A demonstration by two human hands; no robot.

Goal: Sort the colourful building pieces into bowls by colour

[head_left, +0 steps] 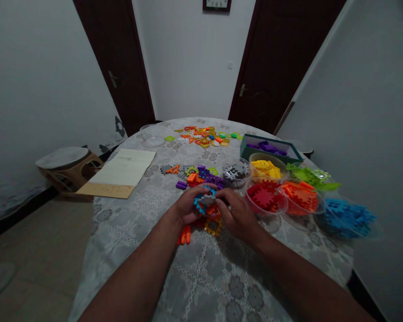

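My left hand (187,205) and my right hand (237,214) meet over the middle of a round table, both curled around a small cluster of interlocking plastic pieces (206,203) in blue, grey and orange. A yellow piece (213,227) and orange pieces (185,234) lie on the cloth just under and beside the hands. A heap of purple, orange and grey pieces (201,175) sits right behind my fingers.
Clear bowls to the right hold red (265,197), orange (300,195), yellow (267,168), grey (235,171) and blue pieces (347,215). A green box (270,147) holds purple ones. More pieces (204,135) lie far back. A paper sheet (121,172) overhangs the left edge; a stool (65,163) stands beyond.
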